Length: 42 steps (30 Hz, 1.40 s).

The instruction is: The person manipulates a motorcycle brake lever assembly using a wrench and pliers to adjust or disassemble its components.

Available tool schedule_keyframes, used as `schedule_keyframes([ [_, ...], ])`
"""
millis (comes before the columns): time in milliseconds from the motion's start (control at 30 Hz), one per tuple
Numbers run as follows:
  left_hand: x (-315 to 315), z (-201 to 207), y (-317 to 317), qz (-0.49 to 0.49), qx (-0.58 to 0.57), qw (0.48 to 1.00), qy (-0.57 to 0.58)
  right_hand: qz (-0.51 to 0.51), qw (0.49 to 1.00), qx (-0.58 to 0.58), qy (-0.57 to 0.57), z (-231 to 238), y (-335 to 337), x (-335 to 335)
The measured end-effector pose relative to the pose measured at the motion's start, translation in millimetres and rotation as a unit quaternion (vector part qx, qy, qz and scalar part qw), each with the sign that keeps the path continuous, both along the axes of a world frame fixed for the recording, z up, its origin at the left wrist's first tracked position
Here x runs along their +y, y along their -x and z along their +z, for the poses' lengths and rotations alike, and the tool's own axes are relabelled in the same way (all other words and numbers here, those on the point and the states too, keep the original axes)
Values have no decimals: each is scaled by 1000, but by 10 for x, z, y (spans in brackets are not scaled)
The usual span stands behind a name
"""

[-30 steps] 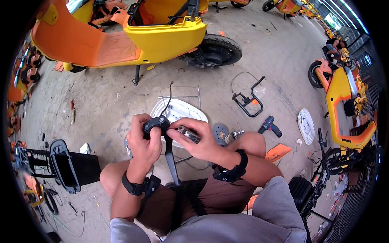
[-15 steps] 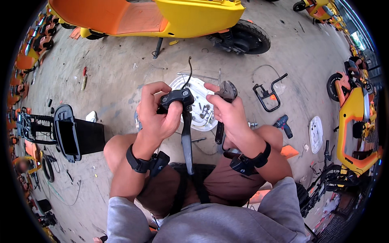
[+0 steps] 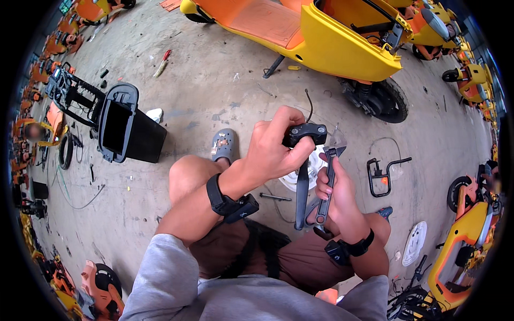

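Observation:
My left hand (image 3: 273,147) grips a brake lever (image 3: 302,187) by its black clamp, with fingers wrapped around it. Two bolt heads show on the clamp, a thin dark cable sticks up behind it, and the long grey blade hangs toward my lap. Just to the right, my right hand (image 3: 341,193) is closed around an adjustable wrench (image 3: 326,190), jaw up and handle down. The wrench stands beside the lever, apart from the clamp. Behind both hands lies a white tray (image 3: 289,182), mostly hidden by them.
A yellow and orange scooter (image 3: 342,48) stands ahead. At left is a black bin-like box (image 3: 147,136). A black tubular bracket (image 3: 379,179) and a white oval plate (image 3: 414,243) lie at right. A red-handled tool (image 3: 163,63) is on the floor, and a metal rod (image 3: 276,197) lies near my knees.
The view has swung left, so the scene sits farther right. My right hand has tilted the wrench, and its full length now shows. My left hand keeps its hold on the brake lever.

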<state>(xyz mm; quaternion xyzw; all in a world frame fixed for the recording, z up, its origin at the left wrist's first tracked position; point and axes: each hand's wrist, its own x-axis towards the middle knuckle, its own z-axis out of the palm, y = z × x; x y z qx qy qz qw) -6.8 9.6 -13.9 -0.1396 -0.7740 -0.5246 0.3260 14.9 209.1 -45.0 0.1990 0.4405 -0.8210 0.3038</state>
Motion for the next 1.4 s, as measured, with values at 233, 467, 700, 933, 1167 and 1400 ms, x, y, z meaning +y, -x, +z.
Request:
schedule_keyframes([
  [233, -11, -10, 5, 30, -4, 998, -54, 97, 906, 336, -237, 300, 5, 15],
  [467, -52, -31, -27, 24, -12, 999, -34, 165, 909, 341, -175, 311, -65, 1],
  [700, -82, -48, -39, 23, 17, 999, -19, 203, 896, 353, -176, 334, -52, 26],
  [933, -135, -88, -43, 18, 51, 997, 52, 222, 855, 396, -249, 427, -12, 100],
  [1167, -170, -61, -36, 16, 58, 993, 102, 181, 817, 463, -292, 425, -8, 143],
  [1400, -187, 46, -15, 19, 112, 981, 154, 182, 778, 498, -338, 473, 12, 147],
])
